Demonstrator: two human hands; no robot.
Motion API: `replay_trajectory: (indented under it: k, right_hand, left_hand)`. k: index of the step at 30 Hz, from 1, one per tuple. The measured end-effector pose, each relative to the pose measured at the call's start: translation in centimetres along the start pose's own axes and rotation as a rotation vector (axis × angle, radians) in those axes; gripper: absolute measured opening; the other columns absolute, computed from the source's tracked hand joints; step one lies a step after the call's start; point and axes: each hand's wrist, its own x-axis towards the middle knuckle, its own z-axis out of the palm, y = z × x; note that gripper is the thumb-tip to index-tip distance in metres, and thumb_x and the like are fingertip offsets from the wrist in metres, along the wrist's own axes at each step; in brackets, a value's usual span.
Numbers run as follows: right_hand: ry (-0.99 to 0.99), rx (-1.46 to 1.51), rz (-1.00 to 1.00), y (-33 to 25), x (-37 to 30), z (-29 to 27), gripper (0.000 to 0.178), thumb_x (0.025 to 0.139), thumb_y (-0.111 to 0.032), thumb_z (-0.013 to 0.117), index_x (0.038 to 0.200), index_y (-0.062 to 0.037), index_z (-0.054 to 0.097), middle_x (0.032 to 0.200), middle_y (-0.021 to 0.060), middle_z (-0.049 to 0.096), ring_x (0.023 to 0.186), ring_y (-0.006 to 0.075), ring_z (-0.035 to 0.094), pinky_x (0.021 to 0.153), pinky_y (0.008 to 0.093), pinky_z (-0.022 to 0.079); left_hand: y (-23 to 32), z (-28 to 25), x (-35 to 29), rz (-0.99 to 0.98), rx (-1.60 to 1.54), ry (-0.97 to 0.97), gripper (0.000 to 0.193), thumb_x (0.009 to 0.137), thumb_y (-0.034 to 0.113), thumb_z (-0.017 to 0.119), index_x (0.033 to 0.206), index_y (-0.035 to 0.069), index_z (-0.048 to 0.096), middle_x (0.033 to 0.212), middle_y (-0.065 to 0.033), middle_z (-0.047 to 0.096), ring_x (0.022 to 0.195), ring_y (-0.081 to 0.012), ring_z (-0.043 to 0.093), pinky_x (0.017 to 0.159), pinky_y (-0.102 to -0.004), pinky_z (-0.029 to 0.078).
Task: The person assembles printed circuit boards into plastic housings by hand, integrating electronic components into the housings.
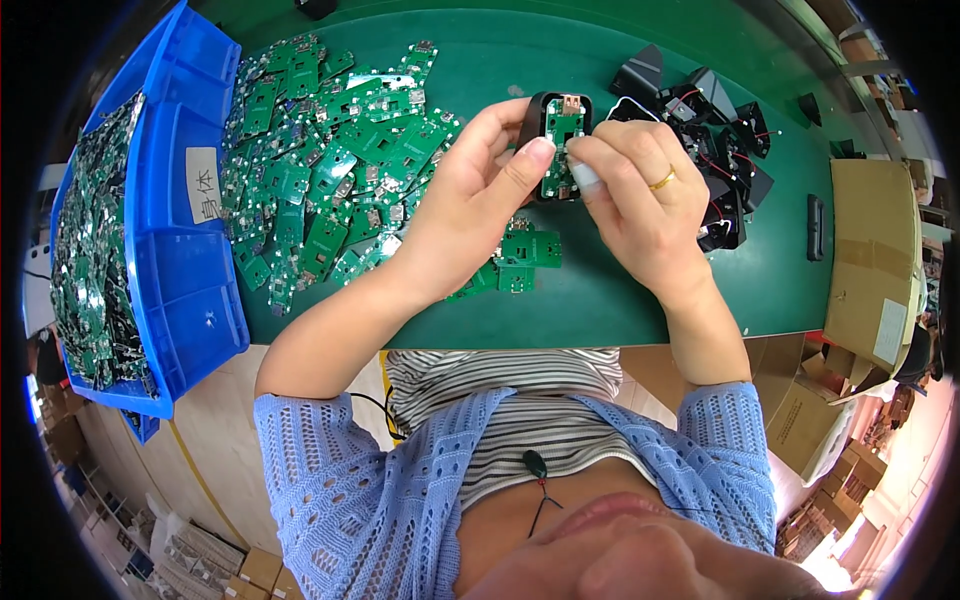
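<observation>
My left hand point(465, 205) is wrapped round a small black plastic housing point(537, 112), its thumb resting on the green circuit board point(562, 122) that lies inside. A metal socket point(572, 102) sits at the board's far end. My right hand point(645, 200), with a ring and a pale covering on one fingertip, is pinched against the board's right edge. What its fingertips hold is hidden. A thin white wire point(632, 103) loops out just beyond those fingers. Loose green circuit boards point(345, 150) are heaped to the left of my hands, and a few lie under them.
At the left edge stands a blue bin point(185, 270) full of green boards point(95, 260). Several black housings with wires point(715, 145) are piled at the right on the green table point(560, 310). A black strip-shaped piece point(815, 228) lies near a cardboard box point(868, 255).
</observation>
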Motion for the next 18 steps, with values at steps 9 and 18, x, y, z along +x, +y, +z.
replay_trajectory:
  k: [9,18]
  right_hand:
    - [-0.06,0.138,0.009,-0.3,0.0,0.4,0.028,0.063,0.001,0.064,0.09,-0.0032,0.058,0.085,0.006,0.056,0.072,0.0199,0.055,0.056,0.0274,0.046]
    - [0.084,0.587,0.513,0.2,-0.5,-0.6,0.021,0.077,0.001,0.057,0.099,-0.0025,0.058,0.086,0.0074,0.056,0.079,0.0164,0.055,0.061,0.024,0.043]
  left_hand:
    - [0.5,0.3,-0.3,0.096,0.147,0.081,0.029,0.09,0.012,0.053,0.114,-0.001,0.044,0.103,-0.0049,0.055,0.095,-0.0088,0.052,0.08,-0.0223,0.044]
    - [2.2,0.5,0.9,0.112,0.089,0.052,0.026,0.092,0.008,0.043,0.115,-0.003,0.043,0.102,-0.0159,0.058,0.088,-0.0229,0.062,0.078,-0.0354,0.054]
